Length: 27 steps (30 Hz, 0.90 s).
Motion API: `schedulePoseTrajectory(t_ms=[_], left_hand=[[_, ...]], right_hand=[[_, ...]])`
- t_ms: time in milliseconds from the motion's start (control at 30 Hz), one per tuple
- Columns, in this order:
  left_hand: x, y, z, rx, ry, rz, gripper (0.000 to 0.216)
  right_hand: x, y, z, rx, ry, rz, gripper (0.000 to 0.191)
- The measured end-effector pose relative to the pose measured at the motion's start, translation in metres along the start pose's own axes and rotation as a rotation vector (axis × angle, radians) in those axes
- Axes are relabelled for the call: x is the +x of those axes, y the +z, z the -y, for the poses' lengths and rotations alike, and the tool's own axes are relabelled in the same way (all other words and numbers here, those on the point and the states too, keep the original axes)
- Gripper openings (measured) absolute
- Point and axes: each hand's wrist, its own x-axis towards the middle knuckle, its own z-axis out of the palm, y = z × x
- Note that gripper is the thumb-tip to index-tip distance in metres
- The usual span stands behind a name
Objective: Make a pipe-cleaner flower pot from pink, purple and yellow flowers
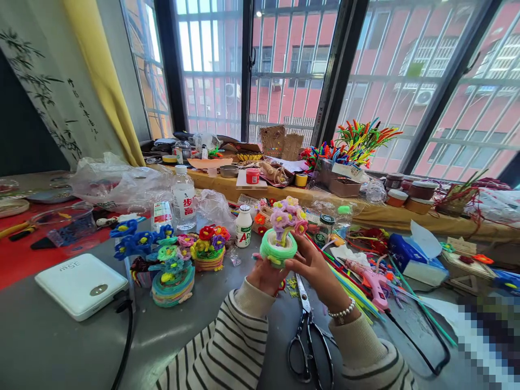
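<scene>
A small flower pot (pixel 279 250), wrapped in pale green fuzzy cord with a white inside, is held up over the table. Purple, pink and yellow fuzzy flowers (pixel 286 218) rise from its opening on a short yellow stem. My left hand (pixel 262 277) grips the pot from below and the left, its fingers mostly hidden behind it. My right hand (pixel 311 262) is closed at the pot's right side, thumb against the rim and fingertips near the flowers. Under my right forearm lie large black-handled scissors (pixel 306 330), blades pointing away from me.
Finished fuzzy flower pots (pixel 173 284) and a white power bank (pixel 81 284) with a black cable stand left. A water bottle (pixel 183 197) and white drink bottle (pixel 243 227) are behind. Right are a pink glue gun (pixel 376 287), pipe cleaners (pixel 345 281) and a tissue pack (pixel 418 260).
</scene>
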Motion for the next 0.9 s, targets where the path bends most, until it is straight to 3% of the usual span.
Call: schedulePoseTrajectory(t_ms=[167, 367, 567, 800, 900], left_hand=[[0.006, 0.006, 0.003, 0.035, -0.001, -0.069, 0.023], [0.007, 0.014, -0.002, -0.047, -0.107, -0.039, 0.028], [0.016, 0.025, 0.010, -0.118, -0.106, -0.370, 0.021], [0.030, 0.030, 0.010, -0.194, -0.007, -0.458, 0.024], [0.032, 0.026, 0.007, -0.190, -0.006, -0.493, 0.026]], right_hand=[[0.005, -0.006, -0.017, -0.051, -0.047, -0.044, 0.062], [0.007, -0.015, -0.028, -0.012, 0.003, -0.072, 0.056], [0.004, -0.016, -0.021, 0.049, 0.027, 0.018, 0.060], [0.008, -0.023, -0.025, 0.297, 0.048, -0.255, 0.050], [0.009, -0.021, -0.027, 0.370, 0.102, -0.213, 0.060]])
